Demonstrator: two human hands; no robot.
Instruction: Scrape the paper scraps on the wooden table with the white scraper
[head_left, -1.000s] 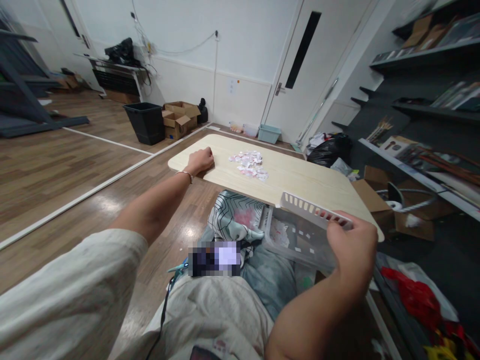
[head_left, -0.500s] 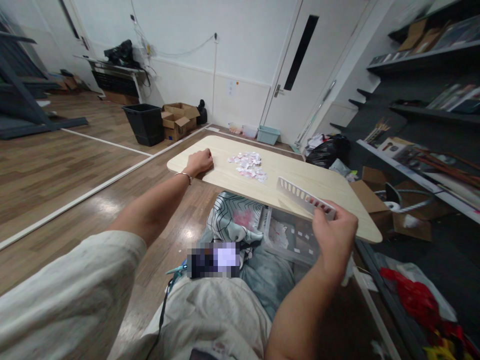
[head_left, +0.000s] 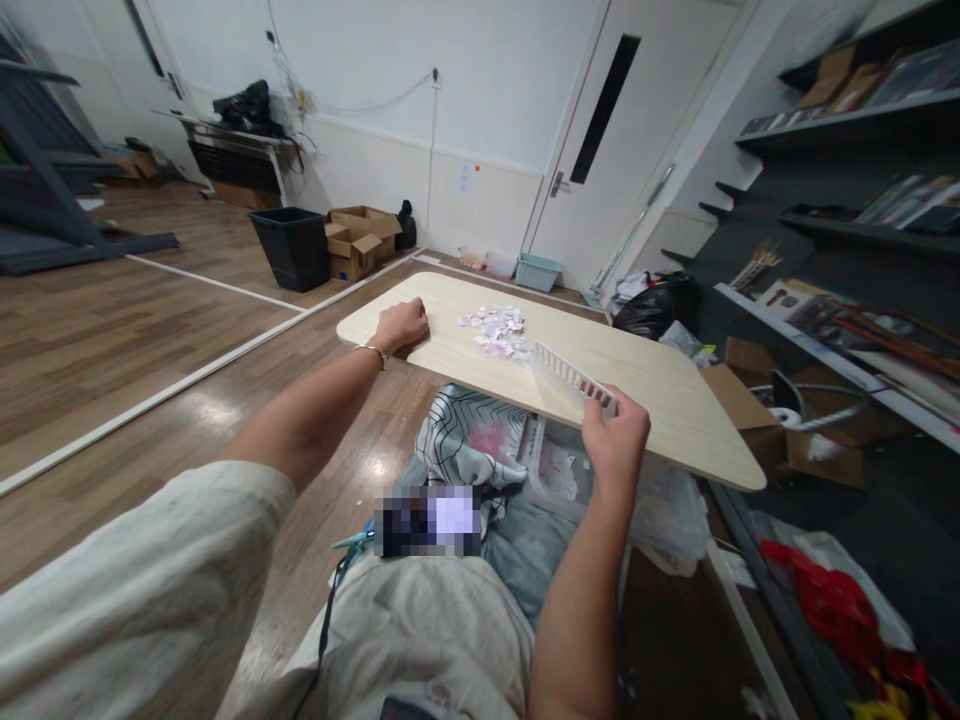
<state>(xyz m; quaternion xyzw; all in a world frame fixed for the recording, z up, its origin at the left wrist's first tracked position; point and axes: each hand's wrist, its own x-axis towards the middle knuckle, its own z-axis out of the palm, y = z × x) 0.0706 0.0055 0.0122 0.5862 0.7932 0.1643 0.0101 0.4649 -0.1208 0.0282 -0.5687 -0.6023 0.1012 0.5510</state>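
Note:
My right hand (head_left: 619, 430) grips one end of a white slotted plastic strip (head_left: 568, 375), thumb on the near side. The strip is tilted over the pale wooden tabletop (head_left: 667, 390), its far end close to a pile of small white and pinkish paper scraps (head_left: 501, 332). On the left part of the tabletop, my left hand (head_left: 403, 325) rests with its fingers curled in, beside the pile; I see nothing in it. Below the table's near edge, a clear plastic bin (head_left: 559, 470) with some white scraps is partly hidden by my right arm.
A patterned cloth (head_left: 469, 425) and a blurred-out device (head_left: 427, 520) lie on my lap. Beyond the table are a black bin (head_left: 291, 250), cardboard boxes (head_left: 364, 235) and a light blue basket (head_left: 538, 271). Dark shelves (head_left: 847, 220) and an open carton (head_left: 750, 400) stand at the right.
My right hand has moved left with the strip, bringing the strip's far end near the scraps. More of the clear container below the table shows. My left hand stays put.

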